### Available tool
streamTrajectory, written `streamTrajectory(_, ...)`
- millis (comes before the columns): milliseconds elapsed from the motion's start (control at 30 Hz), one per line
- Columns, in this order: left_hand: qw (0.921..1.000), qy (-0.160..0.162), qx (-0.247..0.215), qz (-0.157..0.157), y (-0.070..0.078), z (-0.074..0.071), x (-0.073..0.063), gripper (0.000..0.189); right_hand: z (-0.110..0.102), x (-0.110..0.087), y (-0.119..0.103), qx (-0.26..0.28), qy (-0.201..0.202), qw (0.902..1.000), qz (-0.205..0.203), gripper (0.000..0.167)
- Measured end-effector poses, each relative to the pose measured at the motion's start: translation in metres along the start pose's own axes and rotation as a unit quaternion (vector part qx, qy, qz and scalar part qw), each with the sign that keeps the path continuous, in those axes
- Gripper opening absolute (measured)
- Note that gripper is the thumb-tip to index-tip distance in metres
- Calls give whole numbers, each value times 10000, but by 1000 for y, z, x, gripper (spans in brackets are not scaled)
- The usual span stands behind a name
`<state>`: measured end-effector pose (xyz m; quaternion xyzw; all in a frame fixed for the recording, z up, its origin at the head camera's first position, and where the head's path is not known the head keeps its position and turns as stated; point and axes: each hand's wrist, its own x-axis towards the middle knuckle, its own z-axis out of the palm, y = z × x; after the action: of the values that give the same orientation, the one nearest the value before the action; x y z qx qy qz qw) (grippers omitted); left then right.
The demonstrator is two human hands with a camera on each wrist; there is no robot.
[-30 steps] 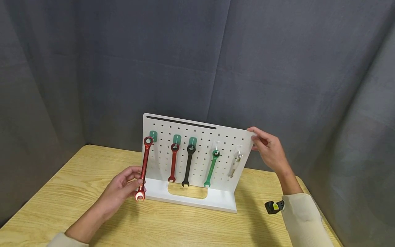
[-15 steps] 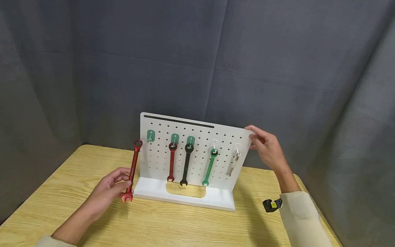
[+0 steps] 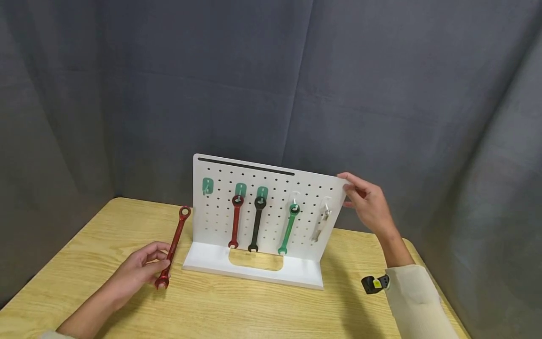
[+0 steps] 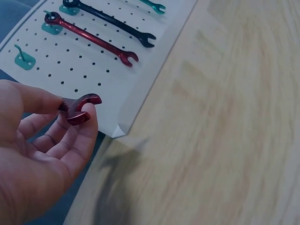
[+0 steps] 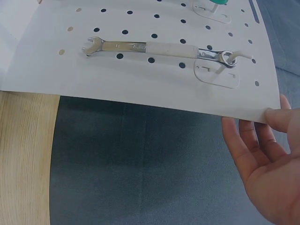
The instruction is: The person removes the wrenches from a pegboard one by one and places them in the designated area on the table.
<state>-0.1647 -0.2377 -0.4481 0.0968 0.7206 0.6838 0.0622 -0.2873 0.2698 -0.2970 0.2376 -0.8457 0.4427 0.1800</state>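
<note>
My left hand pinches a red combination wrench near its open end, left of the white pegboard. The wrench's ring end points up and away; in the left wrist view its open jaw sticks out past the thumb. At the board's upper right corner, my right hand grips the edge between thumb and fingers. A green hook at the board's left bears nothing. From the other hooks hang a smaller red wrench, a black wrench, a green wrench and a silver wrench.
The board stands on a white base with a cut-out, on a wooden table. Grey curtains hang behind the table and at both sides. A black wrist device sits by the right sleeve.
My left hand has carried the red wrench off the leftmost hook, moving left and down, away from the board. My right hand stays at the board's corner.
</note>
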Motion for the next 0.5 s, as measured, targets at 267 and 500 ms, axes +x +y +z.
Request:
streamTrajectory(267, 9990, -278, -150, -313, -14, -10, -1, 40, 0, 1, -1, 14, -80, 9999, 132, 30)
streamTrajectory(500, 9976, -459, -209, -467, -22, -15, 3, 33, -1, 2, -2, -88, -52, 9998, 163, 31)
